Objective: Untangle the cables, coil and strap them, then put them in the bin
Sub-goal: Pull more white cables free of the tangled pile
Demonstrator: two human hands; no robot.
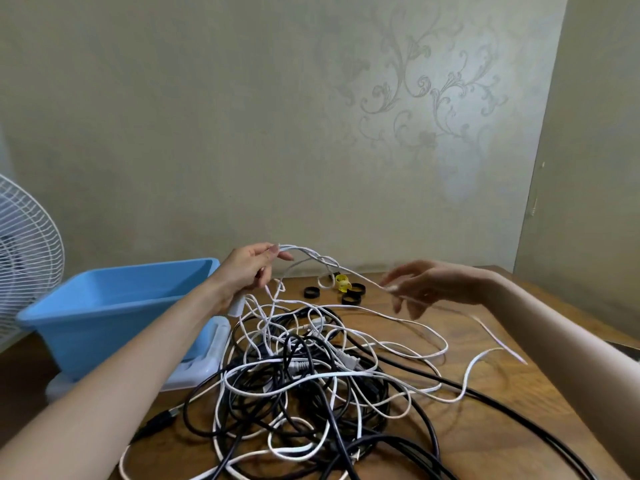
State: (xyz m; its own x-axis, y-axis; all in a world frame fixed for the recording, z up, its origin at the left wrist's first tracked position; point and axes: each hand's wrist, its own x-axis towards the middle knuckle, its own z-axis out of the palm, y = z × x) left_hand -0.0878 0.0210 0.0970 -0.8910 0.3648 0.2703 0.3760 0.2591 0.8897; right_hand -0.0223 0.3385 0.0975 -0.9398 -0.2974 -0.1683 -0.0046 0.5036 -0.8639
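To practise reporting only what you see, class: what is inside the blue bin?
Inside the blue bin only bare inner walls show, with no cable in that part. Its floor is hidden behind the near wall and the left forearm.

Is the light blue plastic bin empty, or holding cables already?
Empty, as far as it shows: the light blue plastic bin shows only bare blue inside; its near corner is hidden behind the left forearm.

A person's left forearm (138, 358) and right forearm (554, 327), both bare to the frame's edge, appear slim and smooth, the left hand (247, 271) long-fingered with a longish rounded nail, the right hand (433, 285) softened by blur.
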